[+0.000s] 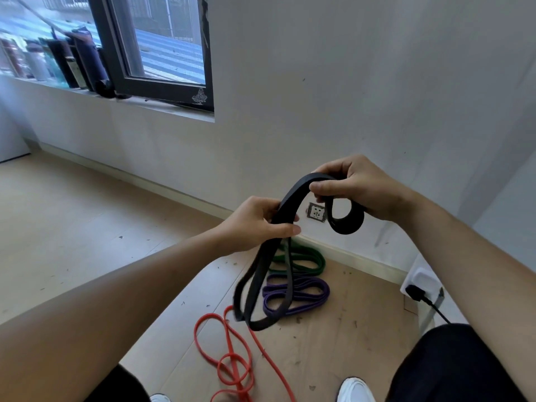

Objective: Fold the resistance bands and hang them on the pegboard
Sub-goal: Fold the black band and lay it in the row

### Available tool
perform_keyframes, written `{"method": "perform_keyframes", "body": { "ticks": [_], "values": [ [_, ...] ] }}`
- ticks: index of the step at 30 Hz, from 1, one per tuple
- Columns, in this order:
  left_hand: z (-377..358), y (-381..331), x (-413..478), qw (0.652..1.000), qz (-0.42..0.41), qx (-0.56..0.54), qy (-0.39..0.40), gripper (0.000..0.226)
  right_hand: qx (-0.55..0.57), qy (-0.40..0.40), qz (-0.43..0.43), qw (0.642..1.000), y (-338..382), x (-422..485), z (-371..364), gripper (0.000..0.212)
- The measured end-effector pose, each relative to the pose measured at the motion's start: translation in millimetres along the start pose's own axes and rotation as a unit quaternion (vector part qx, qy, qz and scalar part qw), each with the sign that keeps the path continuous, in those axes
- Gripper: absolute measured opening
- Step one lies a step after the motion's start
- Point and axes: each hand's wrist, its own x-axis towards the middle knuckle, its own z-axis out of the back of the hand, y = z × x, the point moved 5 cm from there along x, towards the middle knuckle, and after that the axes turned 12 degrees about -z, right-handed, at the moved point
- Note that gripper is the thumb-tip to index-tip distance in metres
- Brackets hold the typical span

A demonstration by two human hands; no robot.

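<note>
I hold a black resistance band [291, 200] in the air in front of me with both hands. My left hand [256, 224] grips its doubled strands in the middle, and long loops hang down from there toward the floor. My right hand [355, 185] pinches the band's upper end, where it curls into a small loop. On the wooden floor below lie a green band [311, 261] by the wall, a purple band [311, 291] folded in loops in front of it, and a thin red band [232, 358] sprawled nearest to me. No pegboard is in view.
A white wall with a socket [316, 212] stands right ahead. A white power strip [419, 281] with a black plug lies at the right by the wall. A windowsill [87, 92] with bottles is at the upper left. My white shoes [355, 390] show at the bottom edge.
</note>
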Motion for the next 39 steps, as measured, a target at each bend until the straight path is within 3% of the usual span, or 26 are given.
{"method": "perform_keyframes", "body": {
  "ticks": [6, 9, 13, 16, 19, 25, 29, 34, 39],
  "values": [
    [20.3, -5.7, 0.0, 0.999, -0.010, -0.028, -0.027, 0.018, 0.011, -0.006, -0.023, 1.000, -14.9, 1.4, 10.1, 0.028],
    [32.4, -7.9, 0.4, 0.998, -0.010, -0.041, -0.041, 0.020, -0.021, 0.015, -0.047, 0.999, -23.4, 2.3, 5.2, 0.023],
    [39.1, -11.2, 0.9, 0.997, -0.009, -0.051, -0.060, 0.012, -0.083, 0.049, -0.066, 0.993, -26.1, 4.9, -15.3, 0.032],
    [35.7, -16.0, 0.9, 0.997, -0.014, -0.059, -0.055, 0.005, -0.098, 0.045, -0.030, 0.994, -14.7, 7.7, -31.7, 0.051],
    [33.7, -19.2, 1.1, 0.996, -0.026, -0.067, -0.051, 0.004, -0.125, -0.008, 0.032, 0.992, -0.3, 9.7, -42.4, 0.067],
    [42.6, -16.2, -1.4, 0.998, -0.026, -0.029, -0.038, 0.012, -0.141, -0.034, 0.079, 0.986, 2.5, 13.8, -52.7, 0.036],
    [39.3, -4.5, -5.5, 0.997, -0.018, 0.041, 0.055, 0.019, -0.152, -0.010, 0.058, 0.987, 4.3, 9.9, -46.2, 0.029],
    [27.6, 9.6, -8.1, 0.993, -0.006, 0.063, 0.104, 0.014, -0.125, -0.038, 0.075, 0.989, 10.3, 6.3, -29.3, 0.025],
    [34.8, 10.3, -2.2, 0.999, 0.003, 0.022, 0.040, 0.022, -0.095, -0.088, 0.061, 0.990, 0.7, 4.3, 4.3, 0.021]
  ]
}}
